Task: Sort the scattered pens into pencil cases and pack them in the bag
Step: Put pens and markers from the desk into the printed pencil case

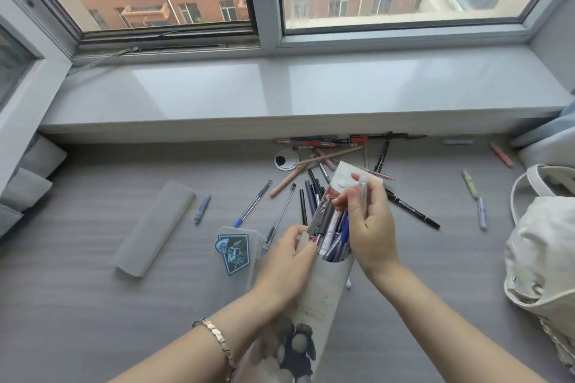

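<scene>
A long pale pencil case (320,295) printed with a dark figure stands tilted at bottom centre, its mouth open and stuffed with several pens (331,235). My left hand (287,261) grips the case at the left rim of the mouth. My right hand (371,224) holds a clear pen (362,196) upright just over the mouth. Scattered pens (314,193) lie on the grey desk (93,305) behind the case. A clear case with a blue sticker (235,250) lies left of my left hand. A plain grey case (154,227) sits further left. The white bag (541,246) rests at the right edge.
More pens lie along the foot of the window sill (280,96), among them red ones (314,142). A round cable hole (285,159) is in the desk. Single pens (474,196) lie at the right near the bag, and a blue one (202,208) beside the grey case.
</scene>
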### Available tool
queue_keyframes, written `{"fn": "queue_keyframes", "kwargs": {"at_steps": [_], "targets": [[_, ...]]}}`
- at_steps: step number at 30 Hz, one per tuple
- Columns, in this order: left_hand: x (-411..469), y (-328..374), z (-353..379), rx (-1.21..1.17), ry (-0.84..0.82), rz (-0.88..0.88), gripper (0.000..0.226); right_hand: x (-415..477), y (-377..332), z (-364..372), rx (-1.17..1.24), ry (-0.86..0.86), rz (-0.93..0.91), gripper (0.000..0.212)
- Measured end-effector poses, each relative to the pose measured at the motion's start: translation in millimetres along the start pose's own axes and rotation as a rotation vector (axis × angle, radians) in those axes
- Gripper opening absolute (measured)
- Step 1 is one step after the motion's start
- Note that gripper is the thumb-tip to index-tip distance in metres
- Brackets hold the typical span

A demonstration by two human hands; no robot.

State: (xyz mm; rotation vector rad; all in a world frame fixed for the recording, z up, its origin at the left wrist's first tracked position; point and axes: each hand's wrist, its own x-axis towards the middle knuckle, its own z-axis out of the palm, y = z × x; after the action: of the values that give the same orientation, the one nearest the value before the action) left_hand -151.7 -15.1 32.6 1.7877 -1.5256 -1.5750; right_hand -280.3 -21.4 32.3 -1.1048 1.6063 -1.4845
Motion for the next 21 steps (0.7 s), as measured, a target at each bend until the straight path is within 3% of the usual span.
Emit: {"fn": "queue_keyframes", "kwargs": {"at_steps": [6,12,15,19,21], "targets": [[0,1,1,-0.001,0.000,0.021,0.031,18,-8,-6,0.225,0.263,0.140,0.033],[-1,0,3,0.001,0.001,0.054,0.023,27,-11,-6,0.252,0.331,0.116,0.019],[-2,5,7,-0.032,0.013,0.063,0.010,16,4,-4,-0.025,0.211,-0.015,0.003],[2,2,8,-0.053,0.011,0.073,0.014,7,23,-13,-0.471,-0.109,-0.081,0.034],[4,-3,8,-0.057,0.018,0.070,0.011,6,24,-17,-0.671,-0.276,-0.202,0.039]]}}
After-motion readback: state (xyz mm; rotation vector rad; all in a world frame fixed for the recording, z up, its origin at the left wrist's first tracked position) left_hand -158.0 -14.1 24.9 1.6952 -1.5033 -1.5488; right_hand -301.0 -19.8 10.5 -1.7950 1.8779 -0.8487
